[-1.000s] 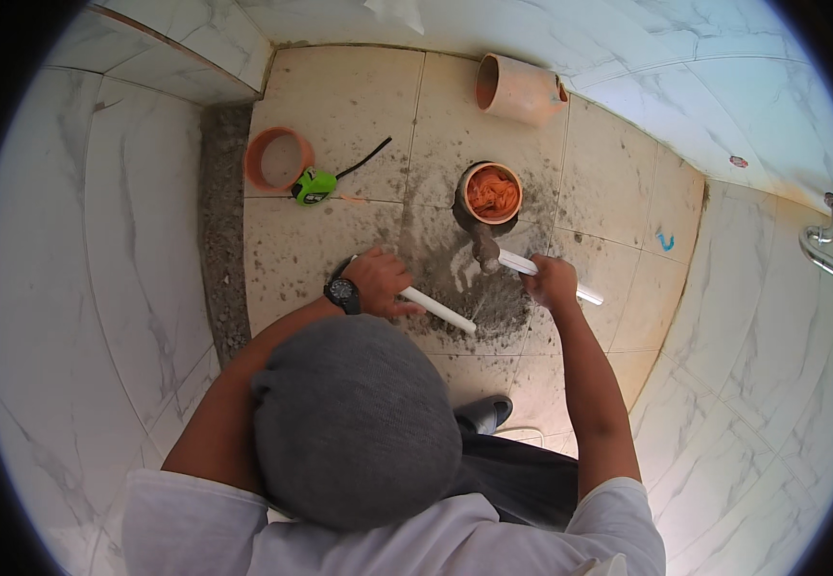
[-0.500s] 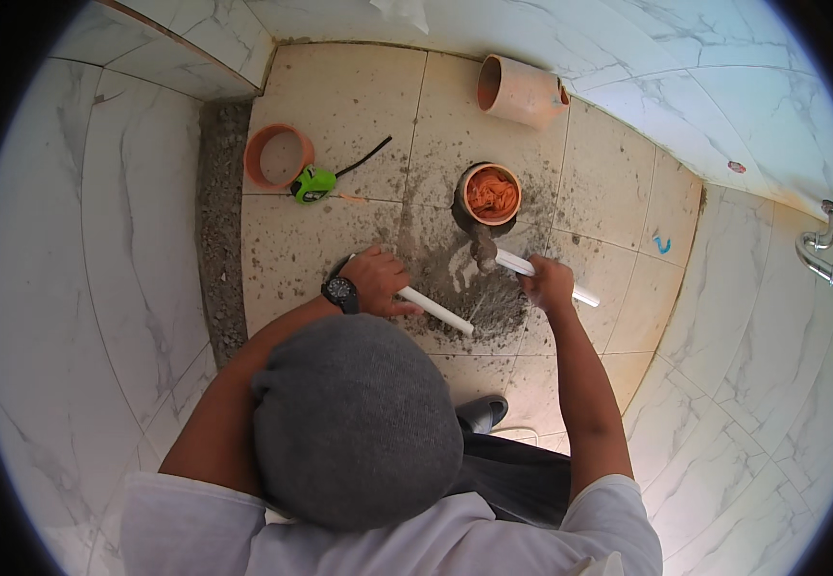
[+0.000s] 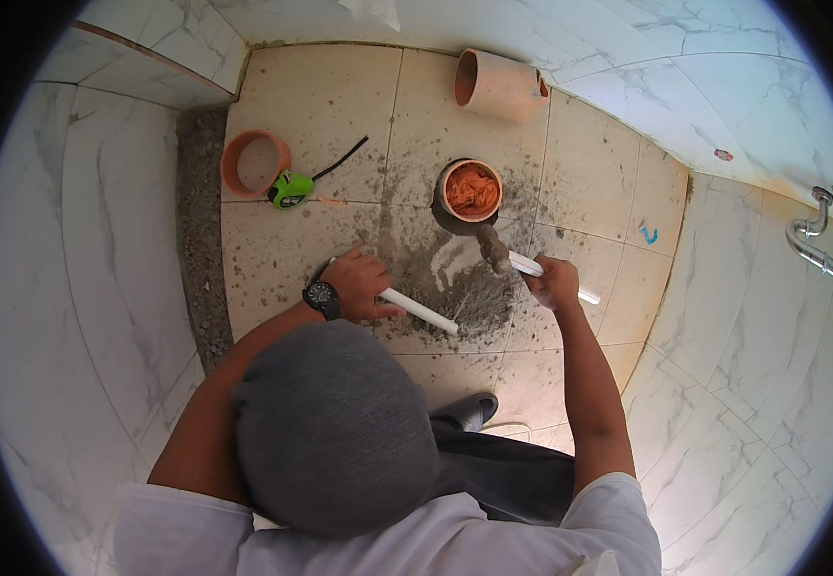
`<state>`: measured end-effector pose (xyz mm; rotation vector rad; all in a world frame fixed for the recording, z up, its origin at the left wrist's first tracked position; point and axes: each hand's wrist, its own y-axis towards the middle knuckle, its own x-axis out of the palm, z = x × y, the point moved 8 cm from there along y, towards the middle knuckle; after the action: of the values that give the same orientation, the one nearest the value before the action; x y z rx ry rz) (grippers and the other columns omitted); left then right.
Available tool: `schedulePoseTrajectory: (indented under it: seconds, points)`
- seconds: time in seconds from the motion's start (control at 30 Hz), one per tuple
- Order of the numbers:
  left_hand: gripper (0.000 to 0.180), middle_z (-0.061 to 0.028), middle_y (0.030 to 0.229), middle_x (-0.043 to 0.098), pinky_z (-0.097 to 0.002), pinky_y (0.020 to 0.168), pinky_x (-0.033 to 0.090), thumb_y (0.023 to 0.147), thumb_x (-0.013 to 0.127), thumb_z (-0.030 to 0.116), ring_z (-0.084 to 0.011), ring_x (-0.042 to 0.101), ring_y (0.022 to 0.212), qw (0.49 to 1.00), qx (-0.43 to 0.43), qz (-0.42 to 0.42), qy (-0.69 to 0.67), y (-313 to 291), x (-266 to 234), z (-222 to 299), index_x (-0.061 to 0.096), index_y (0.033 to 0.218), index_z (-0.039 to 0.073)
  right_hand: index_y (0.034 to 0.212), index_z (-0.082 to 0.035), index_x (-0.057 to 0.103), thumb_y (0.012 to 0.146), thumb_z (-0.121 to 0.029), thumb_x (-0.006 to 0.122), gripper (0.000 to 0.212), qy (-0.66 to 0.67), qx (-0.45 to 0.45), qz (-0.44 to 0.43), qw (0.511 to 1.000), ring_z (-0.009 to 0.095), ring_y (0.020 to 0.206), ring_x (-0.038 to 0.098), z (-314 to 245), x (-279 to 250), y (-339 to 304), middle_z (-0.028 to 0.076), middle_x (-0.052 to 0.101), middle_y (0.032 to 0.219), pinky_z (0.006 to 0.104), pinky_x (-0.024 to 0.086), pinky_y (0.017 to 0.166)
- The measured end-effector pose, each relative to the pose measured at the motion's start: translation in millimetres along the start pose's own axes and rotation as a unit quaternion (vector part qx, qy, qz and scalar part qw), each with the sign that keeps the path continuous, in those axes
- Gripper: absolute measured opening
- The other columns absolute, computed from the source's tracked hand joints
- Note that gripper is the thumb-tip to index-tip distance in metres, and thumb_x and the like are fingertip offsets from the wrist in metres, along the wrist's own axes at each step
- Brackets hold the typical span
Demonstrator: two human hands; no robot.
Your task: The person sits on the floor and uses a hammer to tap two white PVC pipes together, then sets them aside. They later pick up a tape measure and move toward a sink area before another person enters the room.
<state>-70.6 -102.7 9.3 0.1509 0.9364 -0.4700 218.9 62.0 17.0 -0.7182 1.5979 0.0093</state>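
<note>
My right hand (image 3: 556, 284) is closed around the white handle of a hammer (image 3: 495, 250), whose grey-brown head looks caked with dirt. That head hangs just below an orange pipe end (image 3: 472, 213) set in the floor and stuffed with crumpled orange material. To the left, my left hand (image 3: 359, 284) lies over a long white rod (image 3: 424, 311) and grips it low at the floor. One end of the rod points right, into loose grey mortar (image 3: 483, 305); its other end is mostly hidden by the hand.
An orange pipe ring (image 3: 228, 169) stands at the left beside a green tape measure (image 3: 289, 190) with a black strap. A larger pipe piece (image 3: 501, 88) lies by the back wall. Chrome plumbing (image 3: 810, 240) juts from the right wall. A rubble-filled gap (image 3: 201, 240) runs along the left.
The hammer and my right hand have moved a little to the right, away from the pipe end. My left hand stays on the rod. The whole view has shifted slightly.
</note>
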Motion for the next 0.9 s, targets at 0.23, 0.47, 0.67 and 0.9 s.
schedulePoseTrajectory:
  seconds: [0.23, 0.47, 0.67, 0.9]
  points:
    - [0.057, -0.0059, 0.07, 0.056, -0.0365, 0.071, 0.044, 0.084, 0.059, 0.065, -0.0222, 0.056, 0.07, 0.999, 0.017, 0.039, -0.002, 0.8, -5.2, 3.0, 0.064, 0.073, 0.009, 0.071, -0.013, 0.062, 0.07, -0.03, 0.073, 0.021, 0.034, -0.062, 0.011, 0.997, 0.035, 0.067, 0.063, -10.7, 12.0, 10.7, 0.012, 0.064, 0.068, 0.0455, 0.051, 0.062]
    - [0.06, -0.0086, 0.073, 0.061, -0.0381, 0.078, 0.047, 0.087, 0.053, 0.066, -0.0232, 0.059, 0.074, 1.0, 0.002, 0.007, 0.01, -0.2, -0.5, 0.6, 0.068, 0.077, 0.008, 0.07, -0.013, 0.06, 0.069, -0.03, 0.072, 0.021, -0.005, -0.064, 0.0, 0.998, 0.035, 0.068, 0.063, -9.5, 17.9, 17.8, 0.012, 0.063, 0.067, 0.0456, 0.05, 0.062]
    - [0.056, -0.0059, 0.068, 0.055, -0.0365, 0.068, 0.043, 0.083, 0.061, 0.064, -0.0219, 0.054, 0.067, 0.999, 0.015, 0.048, -0.022, -0.6, -1.8, 0.4, 0.063, 0.071, 0.009, 0.071, -0.012, 0.059, 0.069, -0.03, 0.072, 0.022, 0.011, -0.072, 0.022, 0.997, 0.034, 0.068, 0.063, -7.2, 19.1, 13.8, 0.011, 0.062, 0.067, 0.0452, 0.05, 0.062]
    - [0.058, -0.0067, 0.068, 0.055, -0.0366, 0.07, 0.043, 0.083, 0.06, 0.066, -0.0222, 0.054, 0.067, 0.999, 0.007, 0.034, -0.014, -1.6, -0.3, 0.6, 0.063, 0.072, 0.009, 0.072, -0.012, 0.057, 0.067, -0.026, 0.071, 0.02, 0.007, -0.116, 0.02, 0.993, 0.034, 0.067, 0.063, -18.2, 18.6, 11.2, 0.01, 0.061, 0.067, 0.0458, 0.05, 0.061]
